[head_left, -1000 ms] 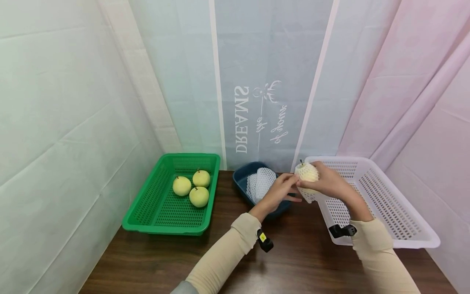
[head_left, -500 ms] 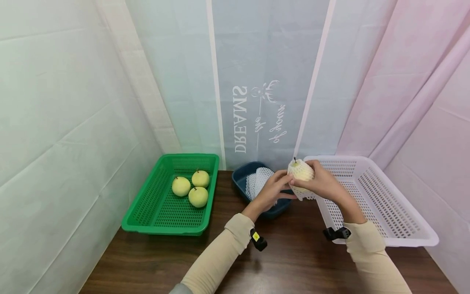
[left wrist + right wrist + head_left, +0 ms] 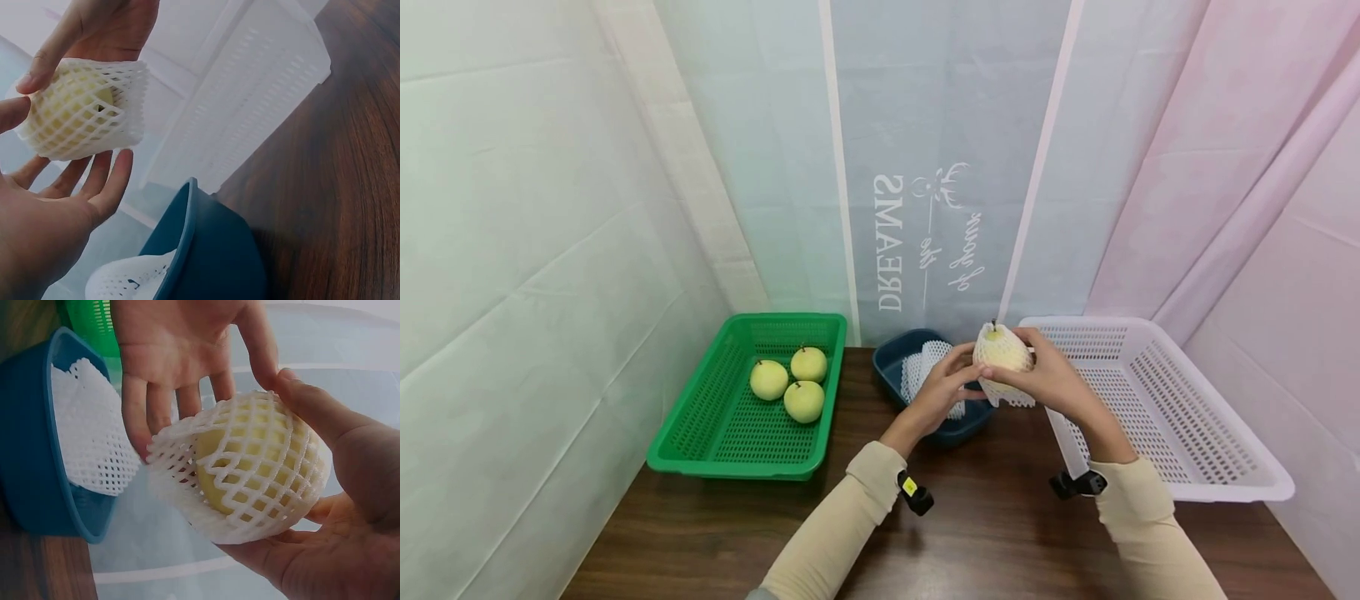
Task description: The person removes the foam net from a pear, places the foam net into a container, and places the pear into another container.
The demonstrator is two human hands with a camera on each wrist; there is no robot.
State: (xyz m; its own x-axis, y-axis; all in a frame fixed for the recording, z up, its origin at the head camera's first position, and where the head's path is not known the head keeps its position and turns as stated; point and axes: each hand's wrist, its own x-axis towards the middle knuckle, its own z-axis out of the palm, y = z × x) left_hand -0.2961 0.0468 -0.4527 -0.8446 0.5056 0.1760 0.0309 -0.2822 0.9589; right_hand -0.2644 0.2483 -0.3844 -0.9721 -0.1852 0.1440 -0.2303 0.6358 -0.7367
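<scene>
A pale yellow pear [image 3: 211, 472] sits inside a white foam fruit net [image 3: 262, 440], held up between both hands with its stem upward in the head view. The right hand [image 3: 1060, 383] grips it from the right, thumb across the front and fingers behind. From the other side the left hand [image 3: 934, 398] holds it, its fingertips on the net's lower part and its thumb close to the right thumb. Past the pear's bottom the net's loose end hangs partly open. Just below the hands, a dark blue basin [image 3: 891, 367] holds more white foam nets [image 3: 934, 357].
On the left stands a green plastic basket [image 3: 700, 417] with three pears [image 3: 805, 402]. A white slotted basket [image 3: 1195, 425] is on the right, partly behind the right forearm. All stand on a dark wooden table [image 3: 970, 533], with printed curtains [image 3: 940, 100] behind.
Both hands have shifted slightly left together with the netted pear, bringing it closer over the basin. The pear stands more upright, and the net is drawn further around it.
</scene>
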